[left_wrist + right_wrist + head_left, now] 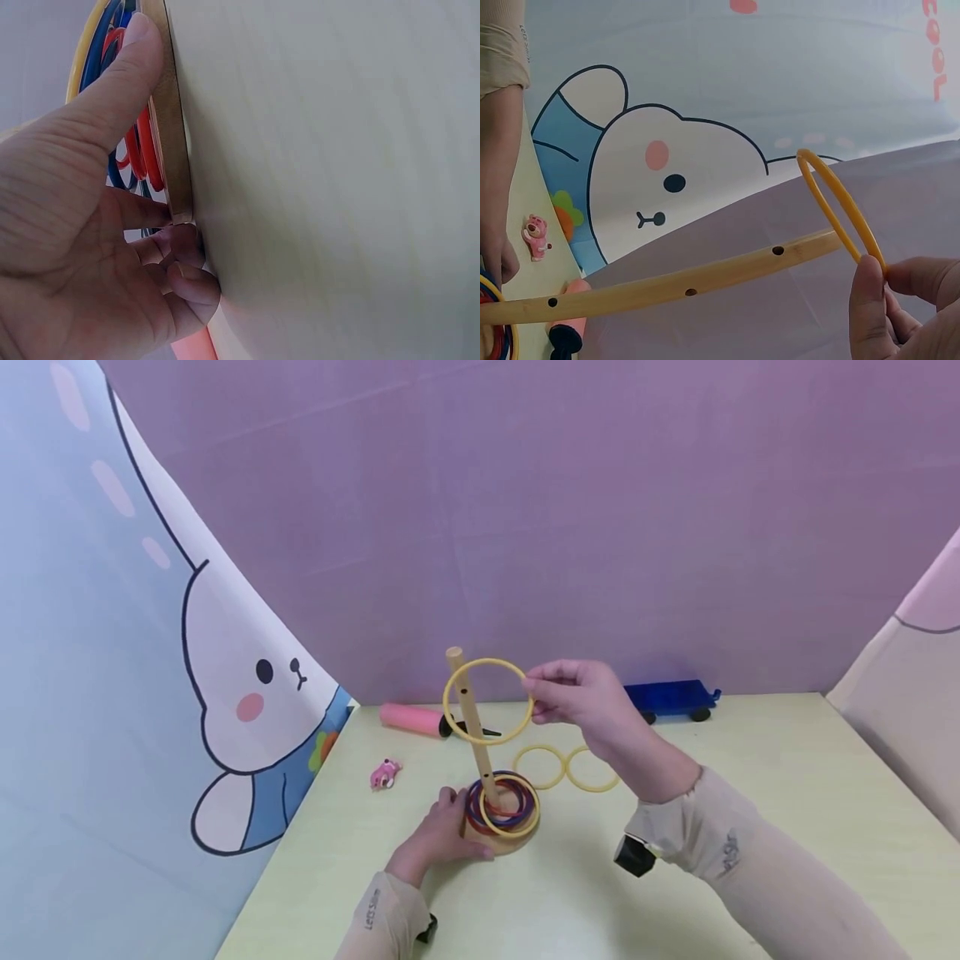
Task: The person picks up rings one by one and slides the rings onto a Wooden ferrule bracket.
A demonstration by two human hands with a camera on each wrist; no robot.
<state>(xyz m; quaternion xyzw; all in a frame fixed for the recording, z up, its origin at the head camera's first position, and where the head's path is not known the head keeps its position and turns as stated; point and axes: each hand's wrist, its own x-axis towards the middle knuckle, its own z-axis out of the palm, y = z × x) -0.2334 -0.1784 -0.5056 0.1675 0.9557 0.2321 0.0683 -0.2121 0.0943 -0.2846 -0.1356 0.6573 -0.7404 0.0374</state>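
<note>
My right hand (573, 693) pinches a yellow ring (487, 661) between thumb and fingertips, high beside a wooden post (480, 760). In the head view the ring overlaps the post's upper part, and the post's top shows above the ring's edge; whether the ring is around it I cannot tell. Low down, my left hand (442, 831) grips the round wooden base (504, 845), thumb on its upper side and fingers at the rim. Red, blue and yellow rings (91, 67) lie stacked around the post's foot. Two yellow rings, one left (540, 747) and one right (592, 790), lie on the table behind.
A pink hand pump (411, 718) with a black nozzle lies at the back. A small pink bear figure (386, 774) is on the left, and a blue wheeled toy wagon (671, 697) stands back right. Printed fabric (525, 527) hangs behind the table (787, 827).
</note>
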